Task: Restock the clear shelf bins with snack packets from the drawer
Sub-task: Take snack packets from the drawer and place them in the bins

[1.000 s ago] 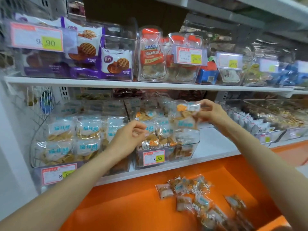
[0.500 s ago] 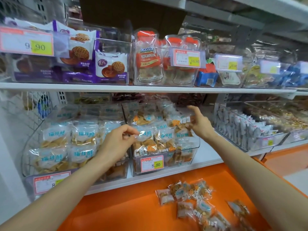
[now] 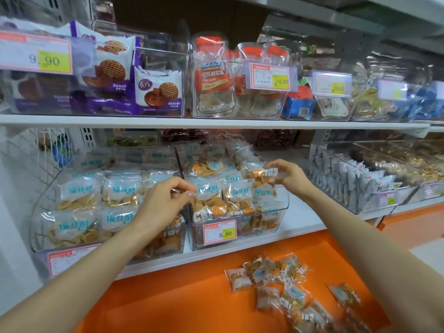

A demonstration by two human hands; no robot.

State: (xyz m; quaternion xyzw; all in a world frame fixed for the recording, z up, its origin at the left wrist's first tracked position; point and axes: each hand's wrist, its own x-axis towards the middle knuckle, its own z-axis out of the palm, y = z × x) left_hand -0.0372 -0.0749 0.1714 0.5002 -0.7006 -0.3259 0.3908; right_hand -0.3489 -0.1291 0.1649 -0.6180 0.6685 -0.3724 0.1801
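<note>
Hands first: got the left hand (image 3: pixel 165 203) reaching up and forward, forearm coming in from the bottom-left, back of the hand facing the camera. Thumb and forefinger pinching the top-left corner of a front-row packet (image 3: pixel 209 200) in the middle clear bin (image 3: pixel 282 212), other fingers curled under.

Got the right hand (image 3: pixel 289 176) a bit higher and further back, arm stretching in from the bottom-right, wrist bent inward. Fingertips and thumb gripping the crimped top edge of an orange-swirl packet (image 3: pixel 258 174) at the bin's back right. Seeing that one roughly upright, touching its neighbours.

Can spot an 8.80 price tag (image 3: pixel 219 233) on the bin's front. Same sort of packets filling the left bin (image 3: pixel 36 236) just beside it, both sitting on the white lower shelf (image 3: pixel 305 212).

Lower down, looking at the open orange drawer (image 3: pixel 156 306), with loose packets (image 3: pixel 271 275) scattered along its right side, well apart from both hands.
</note>
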